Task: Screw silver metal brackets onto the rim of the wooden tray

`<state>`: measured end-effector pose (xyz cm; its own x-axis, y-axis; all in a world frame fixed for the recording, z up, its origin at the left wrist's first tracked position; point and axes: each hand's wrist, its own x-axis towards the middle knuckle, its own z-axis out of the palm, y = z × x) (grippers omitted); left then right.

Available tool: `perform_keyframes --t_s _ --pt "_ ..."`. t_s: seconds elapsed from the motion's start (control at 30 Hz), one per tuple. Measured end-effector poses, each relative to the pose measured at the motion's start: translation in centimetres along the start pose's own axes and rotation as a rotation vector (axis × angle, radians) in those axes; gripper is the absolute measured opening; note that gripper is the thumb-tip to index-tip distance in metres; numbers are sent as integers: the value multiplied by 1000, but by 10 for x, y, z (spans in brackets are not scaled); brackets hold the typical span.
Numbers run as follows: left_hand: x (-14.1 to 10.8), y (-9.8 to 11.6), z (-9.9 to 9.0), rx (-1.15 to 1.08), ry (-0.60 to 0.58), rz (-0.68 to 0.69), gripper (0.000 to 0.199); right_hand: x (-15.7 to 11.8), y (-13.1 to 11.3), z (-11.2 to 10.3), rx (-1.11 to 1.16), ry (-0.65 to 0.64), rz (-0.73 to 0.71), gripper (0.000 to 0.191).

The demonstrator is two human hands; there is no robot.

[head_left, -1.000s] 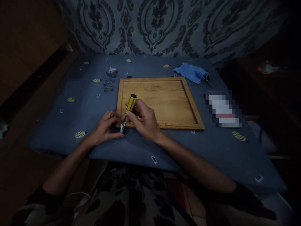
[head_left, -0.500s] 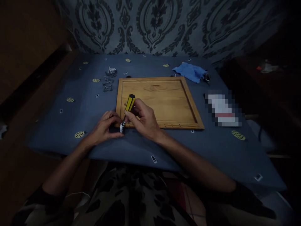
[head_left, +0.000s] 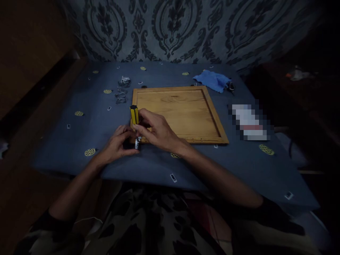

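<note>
Just left of the frame's centre, the right hand [head_left: 159,131] gripped the yellow-and-black screwdriver [head_left: 134,115] by its handle, thumb and fingers wrapped low on it. The handle stood nearly upright, apparently so that the tool pointed down at the metal piece [head_left: 137,142]; whether the tip was seated could not be told, since the fingers hid it.

The left hand [head_left: 114,146] pinched that metal piece loosely, thumb at its lower end and curled fingers above, probably to keep it from shifting against the panel's edge. Some fingertips were lost in shadow.

The framed wooden panel [head_left: 183,113] lay flat across the middle of the frame on the table [head_left: 148,168], its near-left corner beside both hands, which likely kept that edge within easy reach. The table seemed to bear its weight, leaving both hands for the small piece.

More metal fittings [head_left: 121,95] sat at upper left, near the panel, perhaps grouped for easy picking. A crumpled blue cloth [head_left: 213,80] lay at upper right, beyond the panel.
</note>
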<state>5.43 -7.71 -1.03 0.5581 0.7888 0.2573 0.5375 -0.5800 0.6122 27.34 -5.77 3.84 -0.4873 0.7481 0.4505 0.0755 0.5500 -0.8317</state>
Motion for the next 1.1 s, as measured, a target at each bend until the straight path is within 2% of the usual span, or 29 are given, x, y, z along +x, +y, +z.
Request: perform_keyframes --t_s 0.23,0.5,0.67,0.77,0.93,1.1 --pt "0 4 -2 10 -1 -8 48 4 0 -9 97 -53 56 25" --pt "1 2 -2 48 -8 -7 52 7 1 1 205 0 127 25" --pt "0 0 0 51 11 -22 55 12 -2 -2 197 -107 97 11" --pt "-2 -3 2 46 38 7 55 17 -1 -3 194 -171 88 13" --pt "-3 -10 6 60 74 55 65 26 7 5 189 -122 87 18" --pt "-4 -14 7 58 88 91 62 28 12 9 212 -90 103 17"
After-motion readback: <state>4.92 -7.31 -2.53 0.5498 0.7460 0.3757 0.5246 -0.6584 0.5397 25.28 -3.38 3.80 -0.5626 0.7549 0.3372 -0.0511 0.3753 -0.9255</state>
